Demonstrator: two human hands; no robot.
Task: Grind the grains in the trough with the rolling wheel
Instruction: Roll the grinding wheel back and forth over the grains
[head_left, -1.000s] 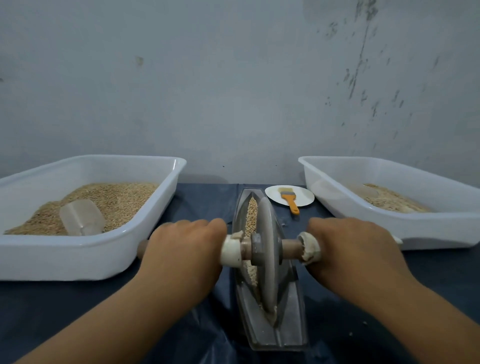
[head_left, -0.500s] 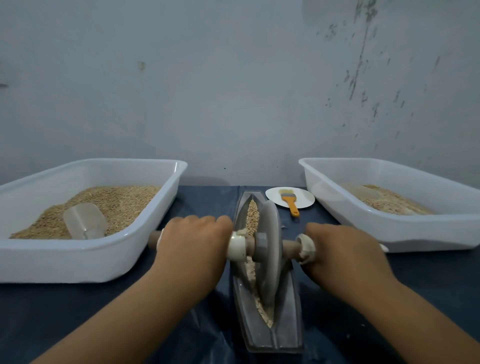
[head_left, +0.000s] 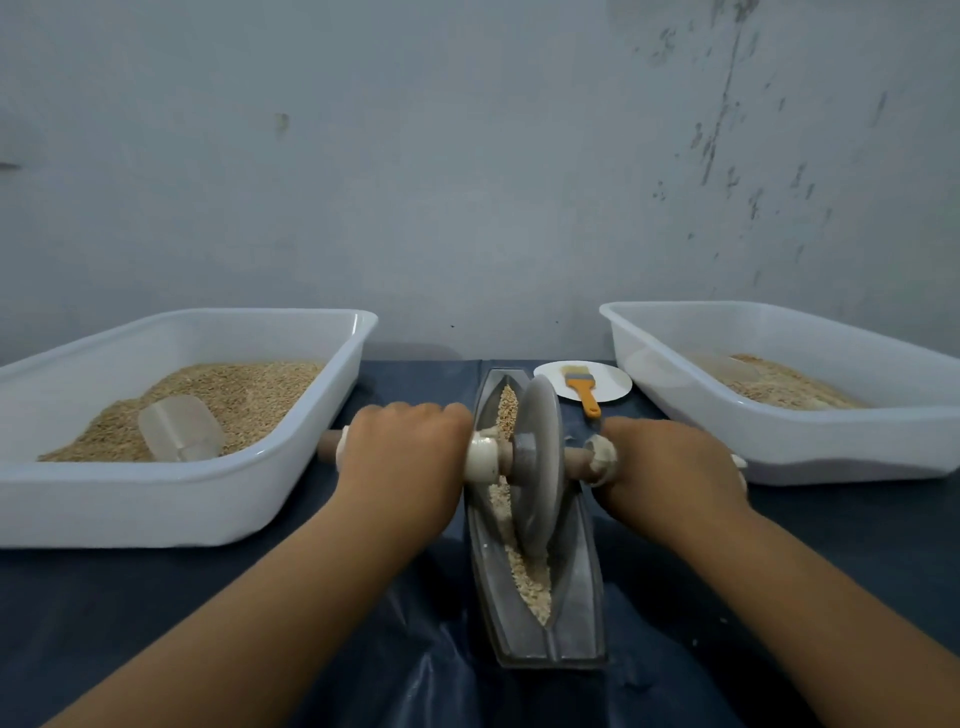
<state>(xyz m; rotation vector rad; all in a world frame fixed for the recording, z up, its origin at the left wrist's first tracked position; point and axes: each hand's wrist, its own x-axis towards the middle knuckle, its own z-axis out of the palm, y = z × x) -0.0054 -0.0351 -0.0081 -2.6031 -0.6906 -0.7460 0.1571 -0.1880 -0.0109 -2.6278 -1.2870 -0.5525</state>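
Both hands on the axle (head_left: 574, 457), one each side of the wheel (head_left: 540, 462). My left hand (head_left: 402, 457) is curled over the left handle, knuckles up; the bare wooden end pokes out beyond it on the left. My right hand (head_left: 670, 462) is wrapped round the right handle just outside its pale collar.

Wheel stands upright on edge in the trough (head_left: 582, 597), at about mid-length. Trough lies on the dark table cover (head_left: 130, 623), long axis running near to far, centred between my arms.

Grains (head_left: 532, 577) lie in the groove both near and far of the wheel; the near lot looks pale and broken.

Left: white tub (head_left: 156, 493) of grain with a clear scoop (head_left: 179, 428) lying in it. Right: second white tub (head_left: 831, 436), thinner layer inside. Far, just right of the trough: small white plate (head_left: 613, 384) with an orange-handled brush (head_left: 584, 392) on it.
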